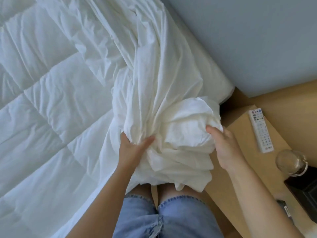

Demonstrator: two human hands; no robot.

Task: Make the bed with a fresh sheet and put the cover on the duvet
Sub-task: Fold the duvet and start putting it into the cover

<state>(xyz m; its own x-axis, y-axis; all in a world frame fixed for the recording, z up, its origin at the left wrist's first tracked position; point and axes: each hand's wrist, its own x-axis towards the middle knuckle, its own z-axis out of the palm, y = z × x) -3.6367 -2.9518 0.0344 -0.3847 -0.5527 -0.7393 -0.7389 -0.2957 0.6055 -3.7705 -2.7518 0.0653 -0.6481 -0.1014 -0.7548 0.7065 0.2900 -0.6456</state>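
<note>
A white quilted duvet [42, 103] lies spread over the bed on the left. A thin white duvet cover [154, 83] runs crumpled along the bed's right side and is bunched into a thick wad [185, 131] at the bed's near corner. My left hand [133, 148] grips the gathered cloth on the wad's left side, thumb on top. My right hand [224, 143] pinches the wad's right edge, fingers tucked under the fabric. Part of the cover hangs down over my knees.
A wooden bedside table [240, 127] stands right of the bed, with a white remote control [260, 129] and an upturned glass [289, 160] on it. A grey padded headboard [248, 40] rises behind. A dark object [303, 188] sits at the right edge.
</note>
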